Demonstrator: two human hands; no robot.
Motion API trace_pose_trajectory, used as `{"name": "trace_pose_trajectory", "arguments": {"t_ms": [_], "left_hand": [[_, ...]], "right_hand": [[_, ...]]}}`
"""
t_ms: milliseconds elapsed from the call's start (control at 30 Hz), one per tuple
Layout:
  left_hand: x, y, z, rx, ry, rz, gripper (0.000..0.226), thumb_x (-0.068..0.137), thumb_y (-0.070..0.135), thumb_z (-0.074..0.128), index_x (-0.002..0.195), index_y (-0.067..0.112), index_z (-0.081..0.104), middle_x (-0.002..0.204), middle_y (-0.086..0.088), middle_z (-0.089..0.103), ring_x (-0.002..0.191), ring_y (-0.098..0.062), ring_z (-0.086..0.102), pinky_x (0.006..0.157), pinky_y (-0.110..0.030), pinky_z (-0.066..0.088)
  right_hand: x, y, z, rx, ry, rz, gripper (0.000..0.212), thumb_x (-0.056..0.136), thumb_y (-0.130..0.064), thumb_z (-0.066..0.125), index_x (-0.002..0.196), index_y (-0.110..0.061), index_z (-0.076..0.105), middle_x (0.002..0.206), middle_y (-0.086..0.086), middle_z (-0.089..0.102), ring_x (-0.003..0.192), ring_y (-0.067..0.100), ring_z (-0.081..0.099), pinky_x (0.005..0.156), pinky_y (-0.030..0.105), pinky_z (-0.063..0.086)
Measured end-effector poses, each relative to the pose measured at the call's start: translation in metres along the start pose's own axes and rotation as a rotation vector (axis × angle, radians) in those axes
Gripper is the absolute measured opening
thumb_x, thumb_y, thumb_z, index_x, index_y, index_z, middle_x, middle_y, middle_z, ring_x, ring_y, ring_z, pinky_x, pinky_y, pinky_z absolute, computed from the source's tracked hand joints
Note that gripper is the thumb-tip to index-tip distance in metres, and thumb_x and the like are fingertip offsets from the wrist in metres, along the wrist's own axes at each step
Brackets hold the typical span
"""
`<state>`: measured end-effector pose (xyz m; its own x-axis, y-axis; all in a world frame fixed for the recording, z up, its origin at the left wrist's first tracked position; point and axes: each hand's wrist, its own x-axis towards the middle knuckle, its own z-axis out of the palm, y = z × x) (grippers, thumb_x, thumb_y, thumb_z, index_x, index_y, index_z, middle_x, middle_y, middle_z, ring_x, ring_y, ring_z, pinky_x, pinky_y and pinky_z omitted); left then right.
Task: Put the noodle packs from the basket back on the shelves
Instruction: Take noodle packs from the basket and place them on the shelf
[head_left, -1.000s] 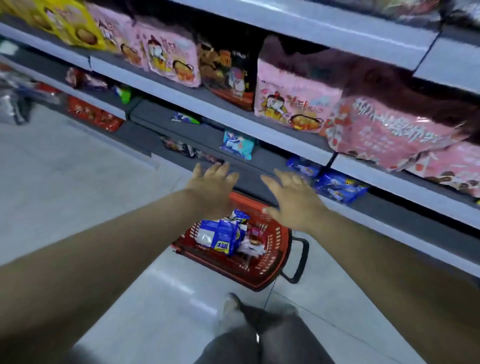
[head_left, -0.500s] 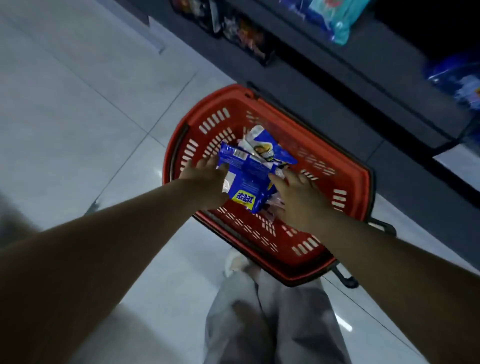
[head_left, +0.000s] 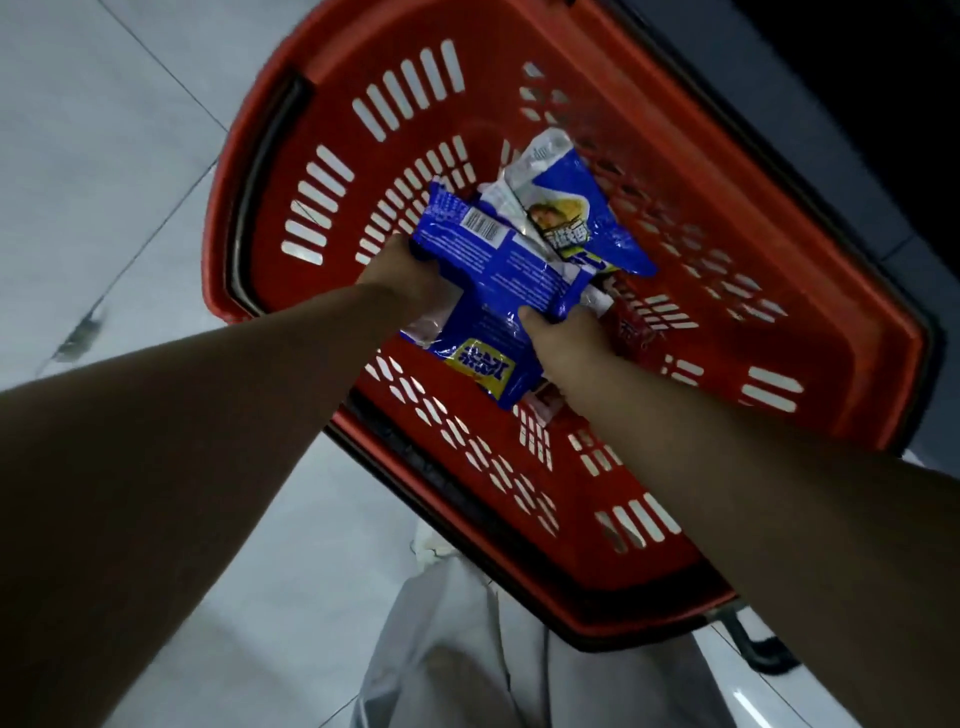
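Observation:
A red slotted basket stands on the floor below me. Both my hands are inside it around a blue noodle pack with a barcode facing up. My left hand grips the pack's left end and my right hand holds its right end, thumb on top. Under it lies another blue pack with a yellow label. Behind them a blue and white pack leans toward the basket's far side. A red pack shows partly beside my right hand.
The basket sits on pale floor tiles. A dark shelf base runs along the upper right, just behind the basket. My light trouser legs are at the bottom, close to the basket's near rim, and a black handle sticks out at its lower right.
The view dropped from the shelves to the basket. My hands went down from above it to the blue pack and took hold of its two ends.

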<state>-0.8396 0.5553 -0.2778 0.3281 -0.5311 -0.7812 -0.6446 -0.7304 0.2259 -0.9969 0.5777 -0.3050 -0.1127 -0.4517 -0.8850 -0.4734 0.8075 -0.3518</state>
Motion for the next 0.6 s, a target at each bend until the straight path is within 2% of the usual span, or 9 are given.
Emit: {"name": "trace_pose_trajectory", "arguments": {"t_ms": [167,233,267,333,400,433,500,533,600], "left_hand": [[-0.019,0.0,-0.003,-0.017,0.037,0.038,0.04,0.097,0.026,0.05,0.136,0.017,0.042,0.13,-0.004,0.052,0.119,-0.024,0.052,0.082,-0.033,0.046],[-0.038,-0.002,-0.019,0.004,0.129,0.099,0.04,0.096,0.028,0.053,0.133,0.017,0.045,0.12,-0.002,0.054,0.107,-0.02,0.055,0.076,-0.03,0.045],[-0.05,0.001,-0.029,-0.062,0.147,0.102,0.036,0.095,0.028,0.054,0.129,0.016,0.049,0.113,-0.001,0.056,0.1,-0.017,0.055,0.074,-0.028,0.045],[-0.074,0.008,-0.053,-0.072,0.15,0.129,0.016,0.096,0.025,0.052,0.104,0.012,0.058,0.092,-0.001,0.061,0.084,-0.013,0.056,0.066,-0.021,0.044],[-0.113,0.02,-0.077,-0.281,0.106,0.182,0.027,0.101,0.022,0.041,0.079,0.01,0.05,0.065,-0.001,0.057,0.073,-0.011,0.049,0.058,-0.019,0.043],[-0.133,0.023,-0.087,-0.361,0.103,0.187,0.029,0.1,0.024,0.038,0.078,0.008,0.049,0.065,-0.002,0.056,0.074,-0.012,0.049,0.062,-0.02,0.044],[-0.189,0.038,-0.109,-0.346,0.102,0.235,0.027,0.092,0.03,0.051,0.091,0.004,0.057,0.082,-0.004,0.062,0.082,-0.015,0.057,0.078,-0.026,0.048],[-0.213,0.042,-0.115,-0.413,0.131,0.278,0.026,0.088,0.029,0.06,0.099,0.006,0.059,0.091,-0.004,0.066,0.087,-0.018,0.062,0.085,-0.032,0.05],[-0.272,0.05,-0.139,-0.39,0.172,0.312,0.022,0.087,0.029,0.065,0.103,0.015,0.059,0.095,0.0,0.067,0.09,-0.021,0.065,0.087,-0.039,0.053]], "right_hand": [[-0.016,-0.012,0.002,0.129,0.039,-0.012,0.055,0.093,-0.035,0.059,0.139,-0.011,0.041,0.13,0.011,0.057,0.114,0.031,0.058,0.092,0.043,0.051],[-0.037,-0.018,-0.007,0.187,0.043,-0.045,0.048,0.091,-0.035,0.063,0.131,-0.013,0.047,0.122,0.011,0.062,0.105,0.031,0.063,0.089,0.048,0.054],[-0.049,-0.021,-0.014,0.221,0.05,-0.07,0.045,0.089,-0.035,0.065,0.126,-0.014,0.05,0.117,0.01,0.064,0.1,0.031,0.065,0.087,0.049,0.055],[-0.08,-0.028,-0.033,0.255,0.057,-0.112,0.041,0.087,-0.035,0.066,0.12,-0.015,0.052,0.113,0.009,0.065,0.096,0.031,0.067,0.084,0.051,0.056],[-0.121,-0.036,-0.055,0.241,0.059,-0.164,0.037,0.087,-0.037,0.065,0.115,-0.015,0.054,0.108,0.008,0.066,0.092,0.03,0.068,0.081,0.049,0.057],[-0.144,-0.04,-0.067,0.256,0.062,-0.199,0.035,0.087,-0.037,0.066,0.112,-0.014,0.056,0.103,0.008,0.068,0.087,0.029,0.069,0.079,0.048,0.058],[-0.193,-0.046,-0.093,0.27,0.094,-0.272,0.028,0.089,-0.034,0.065,0.108,-0.014,0.059,0.093,0.005,0.07,0.075,0.021,0.069,0.07,0.038,0.059],[-0.221,-0.049,-0.106,0.262,0.111,-0.307,0.024,0.091,-0.032,0.063,0.107,-0.015,0.061,0.09,0.003,0.07,0.071,0.016,0.068,0.064,0.031,0.058],[-0.28,-0.053,-0.132,0.275,0.14,-0.381,0.017,0.092,-0.032,0.062,0.102,-0.018,0.063,0.086,-0.004,0.069,0.066,0.006,0.066,0.056,0.021,0.054]]}}
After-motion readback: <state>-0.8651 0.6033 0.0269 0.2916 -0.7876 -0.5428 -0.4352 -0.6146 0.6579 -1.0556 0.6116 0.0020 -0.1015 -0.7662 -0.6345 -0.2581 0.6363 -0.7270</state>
